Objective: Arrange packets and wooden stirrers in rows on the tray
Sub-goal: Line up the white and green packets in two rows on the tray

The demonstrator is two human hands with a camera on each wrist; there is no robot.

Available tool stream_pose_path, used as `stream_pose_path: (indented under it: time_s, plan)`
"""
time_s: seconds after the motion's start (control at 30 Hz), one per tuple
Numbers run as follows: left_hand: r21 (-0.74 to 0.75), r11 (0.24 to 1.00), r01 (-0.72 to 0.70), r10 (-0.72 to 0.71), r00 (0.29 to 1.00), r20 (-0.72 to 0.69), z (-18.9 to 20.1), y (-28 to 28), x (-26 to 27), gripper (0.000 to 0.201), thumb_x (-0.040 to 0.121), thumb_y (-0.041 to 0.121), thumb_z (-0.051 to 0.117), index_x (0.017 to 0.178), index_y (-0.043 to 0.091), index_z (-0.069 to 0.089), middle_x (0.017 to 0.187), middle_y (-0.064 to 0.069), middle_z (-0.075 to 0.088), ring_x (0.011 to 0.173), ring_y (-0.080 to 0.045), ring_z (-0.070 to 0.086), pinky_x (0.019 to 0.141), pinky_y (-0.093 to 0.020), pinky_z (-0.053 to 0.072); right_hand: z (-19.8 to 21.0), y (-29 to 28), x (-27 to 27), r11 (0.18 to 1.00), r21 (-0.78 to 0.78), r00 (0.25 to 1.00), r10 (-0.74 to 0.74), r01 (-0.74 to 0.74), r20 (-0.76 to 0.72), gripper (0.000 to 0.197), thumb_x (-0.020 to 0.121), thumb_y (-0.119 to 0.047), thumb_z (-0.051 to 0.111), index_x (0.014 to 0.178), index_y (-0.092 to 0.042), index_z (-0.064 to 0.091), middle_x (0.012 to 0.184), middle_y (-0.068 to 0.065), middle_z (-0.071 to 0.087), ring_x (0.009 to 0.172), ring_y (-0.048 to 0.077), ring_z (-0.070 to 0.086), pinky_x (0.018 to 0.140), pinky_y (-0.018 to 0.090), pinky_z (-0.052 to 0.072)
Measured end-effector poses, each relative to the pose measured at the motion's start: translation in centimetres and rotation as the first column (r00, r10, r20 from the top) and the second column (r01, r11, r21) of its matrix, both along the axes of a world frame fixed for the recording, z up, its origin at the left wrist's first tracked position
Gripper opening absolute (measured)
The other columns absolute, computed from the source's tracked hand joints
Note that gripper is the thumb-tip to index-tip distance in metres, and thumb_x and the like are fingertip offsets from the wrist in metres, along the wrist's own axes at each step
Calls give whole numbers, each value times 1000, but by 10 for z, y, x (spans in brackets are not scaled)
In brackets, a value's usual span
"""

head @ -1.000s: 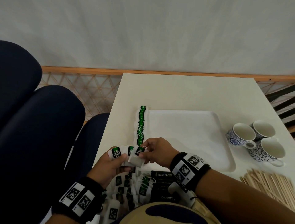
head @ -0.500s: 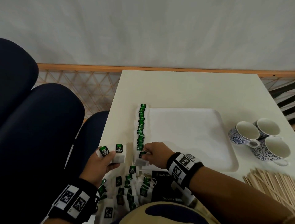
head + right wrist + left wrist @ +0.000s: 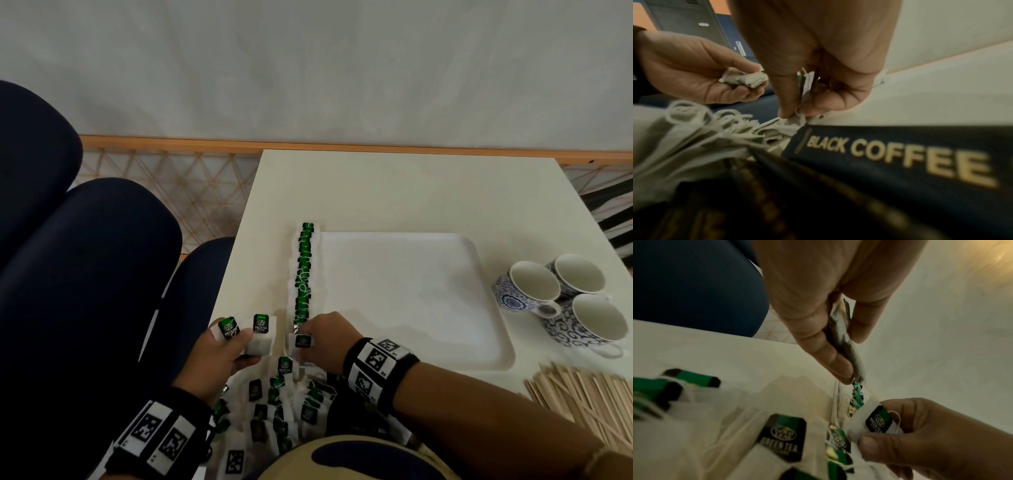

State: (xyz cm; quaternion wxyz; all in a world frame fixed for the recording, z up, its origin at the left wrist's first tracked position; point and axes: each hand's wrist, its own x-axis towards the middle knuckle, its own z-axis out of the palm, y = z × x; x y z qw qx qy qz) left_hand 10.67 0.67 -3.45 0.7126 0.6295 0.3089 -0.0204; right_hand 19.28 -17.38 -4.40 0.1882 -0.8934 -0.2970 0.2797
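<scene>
A white tray (image 3: 479, 353) lies on the table with a row of green tea packets (image 3: 304, 270) along its left edge. My right hand (image 3: 325, 342) pinches one tea packet (image 3: 302, 341) at the near end of that row, at the tray's near left corner. My left hand (image 3: 219, 353) is just left of the tray and holds two tea packets (image 3: 261, 334) fanned between thumb and fingers. A loose heap of tea packets (image 3: 274, 407) lies below both hands. Wooden stirrers (image 3: 582, 397) are piled at the right near edge.
Three blue-patterned cups (image 3: 561, 298) stand right of the tray. Black coffee packets (image 3: 900, 162) lie under my right wrist beside the heap. Dark blue chairs (image 3: 85, 274) stand left of the table. The table's far part (image 3: 394, 192) is bare.
My right hand took a packet from the left hand's fan and carried it down to the near end of the row. The left hand drew back left with two packets.
</scene>
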Motion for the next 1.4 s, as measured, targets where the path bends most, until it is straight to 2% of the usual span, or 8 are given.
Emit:
stream_pose_path:
  time_s: [0.33,0.63,0.77,0.87,0.97,1.13,1.27,1.4]
  plan:
    - [2,999,39,-39,999,-28,-2,-2,-1,8,94,3,54,98,2,60,98,-17,71,85,-27,68,66,-34,58,-5,11,4,996,-69,997,-44,48,56,16,86,-33,63,81,-19,57,85,5,62,81,25,60,63,29,44]
    - [-7,997,73,-73,997,-29,-1,-5,4,10,94,3,54,103,1,58,102,-18,69,86,-27,67,66,-32,59,5,1,6,929,255,960,-281,269,9,37,86,-40,65,107,-21,42,97,-2,52,82,19,55,71,32,46]
    - [-33,994,108,-108,994,-4,3,-9,9,19,95,6,54,112,1,58,105,-16,70,93,-28,67,67,-32,58,19,-3,13,895,327,946,-244,304,-212,48,96,-54,44,93,-9,60,86,6,66,76,19,59,72,31,47]
    - [-38,983,180,-180,984,3,6,-15,14,18,95,7,54,111,3,59,104,-13,71,96,-29,67,71,-33,58,22,-6,13,888,330,909,-189,320,-372,28,87,-47,65,78,-21,64,69,-5,60,65,9,55,69,25,46]
    - [38,964,265,-263,964,-42,3,-19,16,17,97,11,52,108,5,63,98,-14,72,86,-27,70,71,-33,58,15,-10,15,925,266,939,-195,272,-282,25,86,-34,70,69,-19,60,64,-2,57,67,17,57,72,30,50]
    - [336,792,510,-437,857,-272,-8,-14,12,17,92,25,60,88,10,66,71,-7,66,62,-17,61,63,-31,52,8,-22,15,962,135,947,-196,236,-253,31,94,-30,59,97,0,62,86,13,64,84,28,65,74,30,50]
    - [319,710,628,-530,775,-345,-9,-7,6,31,68,48,57,69,17,59,61,1,61,58,-15,56,62,-32,47,6,-23,9,983,87,967,-137,159,-215,30,95,-30,58,97,0,62,89,12,63,83,26,61,72,31,48]
    - [290,646,706,-583,702,-408,-8,-2,1,44,65,50,60,78,8,62,65,-4,63,58,-25,60,60,-36,47,2,-16,4,992,62,988,-101,109,-119,31,94,-32,57,91,-1,60,82,5,55,80,22,52,68,28,40]
